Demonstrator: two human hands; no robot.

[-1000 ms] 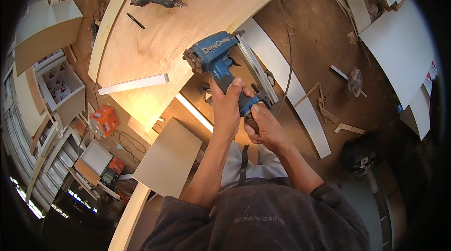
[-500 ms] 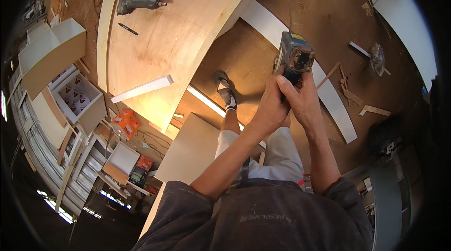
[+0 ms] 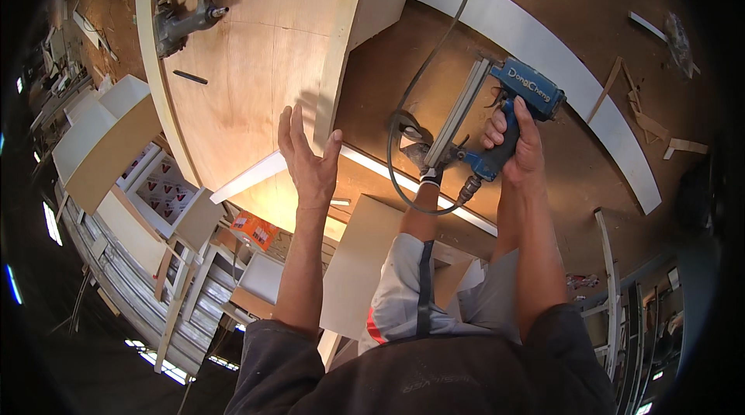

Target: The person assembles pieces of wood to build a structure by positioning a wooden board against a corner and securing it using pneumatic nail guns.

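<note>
My right hand (image 3: 521,139) is wrapped round the grip of a blue pneumatic nail gun (image 3: 531,89), held up over the floor with its long magazine pointing to the left. A dark air hose (image 3: 397,143) loops from the fitting at its grip and runs up past the workbench. My left hand (image 3: 310,166) is empty, fingers spread, above the near corner of a light plywood surface (image 3: 256,58). A white strip of board (image 3: 250,179) lies partly behind that hand. Farther off on the plywood rest a second, grey nail gun (image 3: 186,23) and a black pen (image 3: 190,77).
A long white curved-looking panel (image 3: 621,155) lies on the brown floor at the right, near wood scraps (image 3: 648,124). At the left stand open white cabinet boxes (image 3: 109,139) and an orange carton (image 3: 254,229). A pale board (image 3: 361,267) leans beside my legs.
My left hand has let go of the nail gun and moved left over the plywood. The nail gun, now in my right hand alone, has swung sideways and shifted right. My view has shifted too.
</note>
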